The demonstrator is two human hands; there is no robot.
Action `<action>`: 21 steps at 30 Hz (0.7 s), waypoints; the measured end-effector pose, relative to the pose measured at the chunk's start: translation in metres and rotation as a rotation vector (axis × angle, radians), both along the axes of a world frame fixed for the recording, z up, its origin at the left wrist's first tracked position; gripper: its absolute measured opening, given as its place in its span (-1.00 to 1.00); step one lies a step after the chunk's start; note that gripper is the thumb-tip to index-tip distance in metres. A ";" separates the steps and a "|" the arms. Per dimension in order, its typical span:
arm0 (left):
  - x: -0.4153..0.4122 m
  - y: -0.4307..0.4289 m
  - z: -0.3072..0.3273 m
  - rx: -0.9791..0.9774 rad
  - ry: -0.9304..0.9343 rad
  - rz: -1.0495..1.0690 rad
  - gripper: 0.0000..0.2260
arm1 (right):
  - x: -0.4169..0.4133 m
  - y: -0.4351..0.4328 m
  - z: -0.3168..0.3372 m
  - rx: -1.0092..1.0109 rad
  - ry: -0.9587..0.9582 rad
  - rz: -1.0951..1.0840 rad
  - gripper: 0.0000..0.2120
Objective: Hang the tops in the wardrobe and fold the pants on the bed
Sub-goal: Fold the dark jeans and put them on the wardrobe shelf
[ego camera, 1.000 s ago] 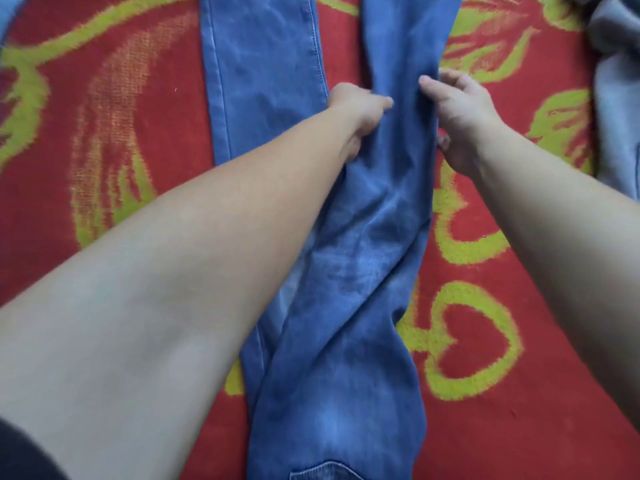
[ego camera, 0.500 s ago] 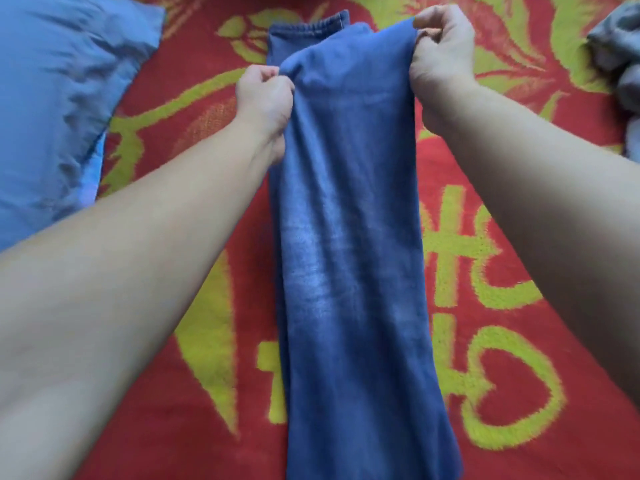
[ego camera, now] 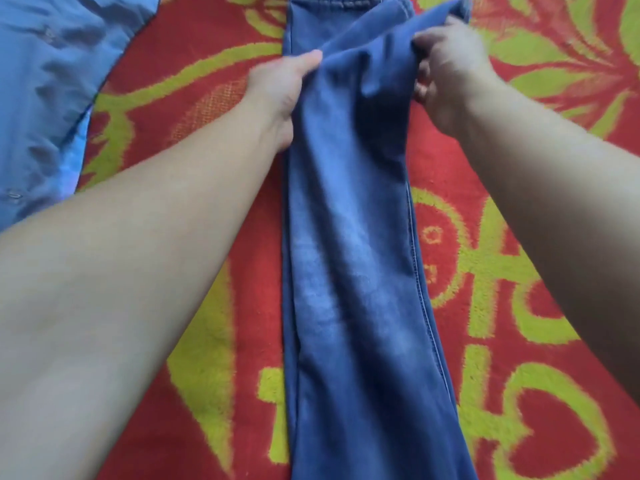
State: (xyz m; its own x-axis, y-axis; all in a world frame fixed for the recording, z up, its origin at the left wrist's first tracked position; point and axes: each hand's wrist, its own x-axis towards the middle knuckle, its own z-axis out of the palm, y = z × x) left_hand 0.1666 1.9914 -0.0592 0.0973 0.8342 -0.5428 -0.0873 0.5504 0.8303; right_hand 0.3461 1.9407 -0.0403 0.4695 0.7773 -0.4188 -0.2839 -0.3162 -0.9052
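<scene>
A pair of blue jeans (ego camera: 349, 271) lies lengthwise down the middle of the bed, one leg stacked on the other. The upper leg's far end is lifted and bunched. My left hand (ego camera: 280, 88) pinches that leg's left edge. On the right edge, my right hand (ego camera: 446, 71) grips the raised cloth near its hem. The lower leg's hem (ego camera: 329, 1) shows flat at the top edge of the view.
The bed is covered by a red blanket (ego camera: 194, 81) with yellow-green patterns. A blue shirt-like garment (ego camera: 45, 84) lies at the far left, its buttons showing.
Both hands have carried the upper leg's end back toward me and lower, so it now sags and bunches. The lower leg's hem is more exposed.
</scene>
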 end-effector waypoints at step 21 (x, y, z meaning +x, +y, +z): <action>-0.015 -0.004 -0.080 0.598 1.328 -0.688 -0.47 | -0.020 -0.012 -0.092 -0.316 -1.427 0.701 -0.37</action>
State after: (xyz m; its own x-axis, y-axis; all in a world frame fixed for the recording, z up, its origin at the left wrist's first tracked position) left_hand 0.1520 1.9876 -0.1391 0.2740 0.9459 -0.1737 0.9482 -0.2354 0.2135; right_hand 0.3262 1.9282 -0.1318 0.2046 0.9669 -0.1522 0.9585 -0.2295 -0.1691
